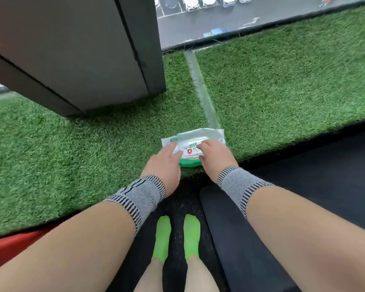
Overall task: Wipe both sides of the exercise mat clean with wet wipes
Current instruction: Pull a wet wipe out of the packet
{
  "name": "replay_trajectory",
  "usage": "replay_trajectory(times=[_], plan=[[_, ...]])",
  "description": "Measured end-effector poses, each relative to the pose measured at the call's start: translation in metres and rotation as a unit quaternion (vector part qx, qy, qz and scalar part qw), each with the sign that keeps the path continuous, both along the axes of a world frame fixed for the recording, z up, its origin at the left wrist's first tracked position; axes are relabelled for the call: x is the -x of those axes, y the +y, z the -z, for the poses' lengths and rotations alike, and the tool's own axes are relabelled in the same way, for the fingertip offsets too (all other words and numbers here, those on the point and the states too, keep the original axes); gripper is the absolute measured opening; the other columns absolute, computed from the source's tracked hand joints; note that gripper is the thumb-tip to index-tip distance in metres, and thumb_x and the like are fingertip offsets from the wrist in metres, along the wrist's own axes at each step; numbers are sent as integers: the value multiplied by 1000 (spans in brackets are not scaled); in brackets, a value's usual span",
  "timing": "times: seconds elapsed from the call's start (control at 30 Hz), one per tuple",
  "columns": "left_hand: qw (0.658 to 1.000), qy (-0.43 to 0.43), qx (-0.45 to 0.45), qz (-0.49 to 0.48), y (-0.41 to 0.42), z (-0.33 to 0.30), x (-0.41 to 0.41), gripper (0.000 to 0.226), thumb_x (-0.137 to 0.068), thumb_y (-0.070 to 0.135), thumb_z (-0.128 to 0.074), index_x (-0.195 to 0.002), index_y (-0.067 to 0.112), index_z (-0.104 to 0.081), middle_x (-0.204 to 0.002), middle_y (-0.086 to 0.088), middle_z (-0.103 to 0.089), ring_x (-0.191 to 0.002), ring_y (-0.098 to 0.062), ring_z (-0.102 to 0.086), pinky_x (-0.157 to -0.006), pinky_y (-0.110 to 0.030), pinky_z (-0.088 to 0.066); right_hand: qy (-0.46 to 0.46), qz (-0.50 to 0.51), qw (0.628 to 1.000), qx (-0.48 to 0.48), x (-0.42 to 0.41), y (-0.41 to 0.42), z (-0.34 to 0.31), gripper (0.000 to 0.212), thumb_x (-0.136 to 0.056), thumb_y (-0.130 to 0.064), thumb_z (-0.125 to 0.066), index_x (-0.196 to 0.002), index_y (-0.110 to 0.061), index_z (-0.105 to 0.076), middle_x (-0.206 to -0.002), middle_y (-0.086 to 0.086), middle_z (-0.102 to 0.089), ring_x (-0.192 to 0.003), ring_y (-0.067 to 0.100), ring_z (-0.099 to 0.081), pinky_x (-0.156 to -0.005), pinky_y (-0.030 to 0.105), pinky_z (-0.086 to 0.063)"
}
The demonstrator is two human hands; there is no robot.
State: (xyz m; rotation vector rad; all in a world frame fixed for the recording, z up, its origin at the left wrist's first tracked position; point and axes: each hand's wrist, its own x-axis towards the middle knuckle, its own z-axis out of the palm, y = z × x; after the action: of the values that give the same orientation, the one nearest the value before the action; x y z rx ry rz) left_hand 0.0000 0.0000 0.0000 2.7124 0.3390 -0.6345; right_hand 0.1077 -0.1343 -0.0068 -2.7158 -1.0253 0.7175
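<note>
A white and green wet wipes pack (200,137) lies on the artificial turf just beyond the dark floor edge. My left hand (164,163) rests flat on the pack's left side with its fingers fairly straight. My right hand (215,157) has its fingers curled at the label flap on top of the pack and seems to pinch it. The dark exercise mat (325,165) lies at the right, running from under my right forearm towards the right edge of the view.
Green turf (72,154) covers the floor ahead, with a clear tape seam (200,91) running away from the pack. A grey pillar (82,49) stands at the back left. A window (219,17) lies beyond. My feet in green socks (175,237) stand on black flooring; something red (13,247) is at lower left.
</note>
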Motion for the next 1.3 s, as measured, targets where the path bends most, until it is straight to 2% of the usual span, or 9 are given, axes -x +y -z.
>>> replay_trajectory(times=[0.17,0.5,0.57,0.67,0.8,0.9,1.0,1.1,1.3], plan=[[996,68,48,-13,2,40,-16,52,-99,25,-41,-150,20,-29,-162,2,-9,-137,-25,-39,-108,-40,-39,22,-60,996,67,-16,12,41,41,-91,-18,-50,-132,-18,-48,-144,5,-37,-129,26,-33,-105,43,-36],[999,9,51,-2,-6,61,-2,66,-92,28,-53,-149,15,-23,-154,-1,-24,-128,-21,-45,-103,-40,-42,-41,-209,975,66,-34,7,53,30,-92,-10,-42,-121,-14,-48,-125,2,-49,-114,26,-42,-79,34,-44],[998,0,54,-20,-6,59,-2,70,-91,29,-54,-149,16,-18,-156,-1,-19,-116,-24,-55,-94,-38,-48,-44,-149,988,17,-36,7,50,15,-96,-17,-41,-106,-16,-53,-109,0,-57,-107,23,-48,-68,30,-36],[996,11,47,-70,-4,54,-9,69,-94,35,-51,-149,17,-13,-161,1,-3,-91,-26,-64,-73,-35,-48,-38,43,996,-73,-37,17,49,22,-97,-36,-45,-95,-16,-55,-91,-3,-54,-83,19,-54,-64,29,-37],[996,12,37,-81,-4,53,-18,65,-95,32,-49,-148,24,-13,-161,5,4,-72,-21,-57,-61,-30,-43,23,352,927,-126,-45,29,51,28,-88,-41,-58,-76,-20,-43,-80,-7,-46,-64,10,-45,-56,20,-33],[996,20,32,-80,-2,56,-25,66,-96,29,-47,-152,28,-12,-162,5,4,-84,-22,-61,-65,-30,-43,20,260,962,-78,-38,25,55,24,-90,-31,-57,-70,-19,-49,-82,-4,-51,-66,11,-47,-59,22,-36],[997,23,33,-70,1,61,-29,66,-94,26,-48,-152,29,-17,-162,4,2,-97,-23,-61,-73,-31,-45,13,133,990,-36,-25,23,64,15,-91,-28,-55,-90,-17,-65,-96,1,-54,-80,21,-56,-71,29,-43],[998,11,28,-55,1,67,-28,65,-91,26,-51,-149,31,-21,-161,2,2,-101,-24,-59,-73,-29,-43,-16,95,995,8,-23,27,71,20,-94,-25,-48,-102,-15,-64,-103,5,-54,-87,28,-60,-70,32,-43],[999,38,21,-22,-1,74,-24,65,-89,32,-52,-148,35,-25,-161,-2,15,-123,-29,-45,-98,-42,-47,-31,64,994,80,-26,41,73,18,-91,-23,-53,-103,-16,-64,-104,4,-59,-90,25,-62,-64,31,-37]])
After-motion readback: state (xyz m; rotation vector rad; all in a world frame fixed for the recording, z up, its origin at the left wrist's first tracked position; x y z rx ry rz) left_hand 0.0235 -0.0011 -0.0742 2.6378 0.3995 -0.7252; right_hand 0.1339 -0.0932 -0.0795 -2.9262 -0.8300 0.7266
